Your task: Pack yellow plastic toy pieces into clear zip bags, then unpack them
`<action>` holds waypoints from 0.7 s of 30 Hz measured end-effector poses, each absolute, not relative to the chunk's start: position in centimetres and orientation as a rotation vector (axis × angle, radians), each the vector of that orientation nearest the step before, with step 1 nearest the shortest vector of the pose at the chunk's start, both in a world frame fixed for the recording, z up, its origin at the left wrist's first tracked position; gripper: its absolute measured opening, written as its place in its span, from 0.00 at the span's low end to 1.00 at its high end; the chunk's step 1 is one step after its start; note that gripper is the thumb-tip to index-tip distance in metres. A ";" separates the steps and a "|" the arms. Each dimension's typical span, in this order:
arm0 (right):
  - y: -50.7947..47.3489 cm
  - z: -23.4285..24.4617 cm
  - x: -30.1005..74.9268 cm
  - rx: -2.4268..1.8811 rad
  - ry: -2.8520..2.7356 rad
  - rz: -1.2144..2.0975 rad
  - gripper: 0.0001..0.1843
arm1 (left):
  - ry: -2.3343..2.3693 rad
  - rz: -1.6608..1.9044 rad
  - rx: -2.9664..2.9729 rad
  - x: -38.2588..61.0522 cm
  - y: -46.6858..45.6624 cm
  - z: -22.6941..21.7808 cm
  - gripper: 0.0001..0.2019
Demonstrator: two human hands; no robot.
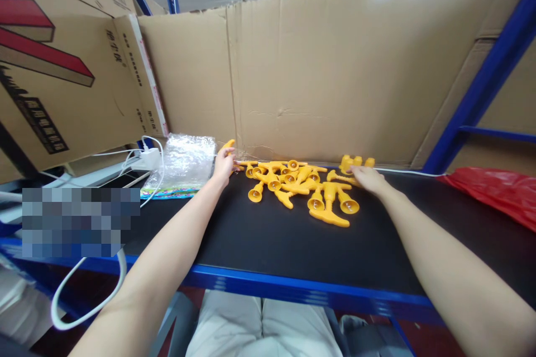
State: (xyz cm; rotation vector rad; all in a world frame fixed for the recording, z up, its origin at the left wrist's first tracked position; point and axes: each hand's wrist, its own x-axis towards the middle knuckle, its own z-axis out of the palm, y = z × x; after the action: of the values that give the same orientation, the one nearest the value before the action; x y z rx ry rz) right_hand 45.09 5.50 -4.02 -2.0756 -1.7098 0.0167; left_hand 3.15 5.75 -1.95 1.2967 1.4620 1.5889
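Note:
A pile of yellow T-handled corkscrews (301, 185) lies on the black table top, several with their bell-shaped cups facing me and metal glinting inside. At the pile's left end, my left hand (225, 164) is closed around a yellow corkscrew (228, 144), whose handle tip sticks up above the fingers. My right hand (369, 178) reaches to the pile's right end, its fingers closed at a yellow corkscrew (342, 179) and partly hiding it. Just behind those fingers are more yellow parts (358, 160), close to the cardboard wall. One corkscrew (329, 216) lies nearest to me.
Clear plastic bags (188, 163) lie left of my left hand, beside a white plug and cables (151, 159). A red plastic bag (494, 189) is at the far right. Cardboard (314, 78) walls the back; a blue metal edge (293, 284) runs along the front.

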 end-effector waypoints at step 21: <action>5.0 -1.8 43.6 -2.369 -2.030 -0.124 0.10 | 2.310 0.522 2.092 2.6 6.1 -5.2 0.21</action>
State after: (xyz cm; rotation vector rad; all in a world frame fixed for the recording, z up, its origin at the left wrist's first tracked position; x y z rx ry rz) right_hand 43.55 5.03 -1.82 -2.3686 -2.0304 -0.1236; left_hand 2.57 6.08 -5.23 2.0918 2.3099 0.5216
